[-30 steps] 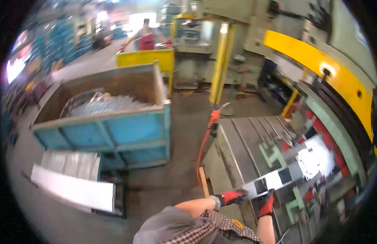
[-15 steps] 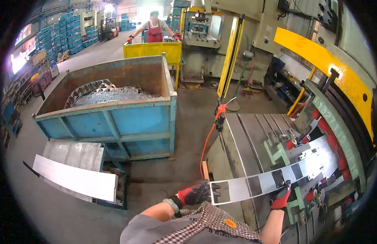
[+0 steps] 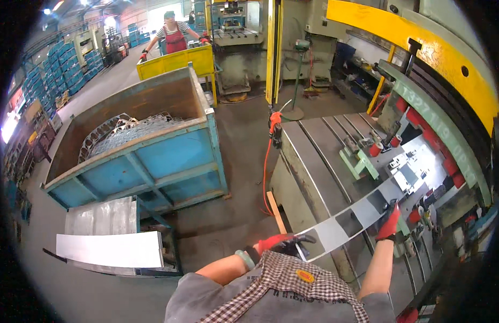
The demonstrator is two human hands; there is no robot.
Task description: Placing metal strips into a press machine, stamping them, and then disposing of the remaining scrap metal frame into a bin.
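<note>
A long, slightly curved metal strip (image 3: 331, 237) with rectangular cut-outs slants from my body up to the right, its far end among the bright die parts (image 3: 413, 167) on the press table. My left hand (image 3: 292, 246), in a red and black glove, closes around the strip's near end, with fingers over its upper face. Farther along, my right hand (image 3: 388, 219), gloved alike, grips the strip's near-side edge; its thumb is partly hidden. Green brackets (image 3: 359, 161) and red rollers (image 3: 376, 149) sit beside the die.
On a low stand at left lies a stack of plain metal blanks (image 3: 109, 249). Behind it stands a blue scrap bin (image 3: 174, 164) holding perforated sheets. A person in red overalls (image 3: 175, 42) is at a yellow bin (image 3: 176, 62). A yellow press guard (image 3: 389, 24) arches over the table.
The strip has slid right, toward the die, and my hands have moved right with it. My left fingers now show over its end. The whole view has turned.
</note>
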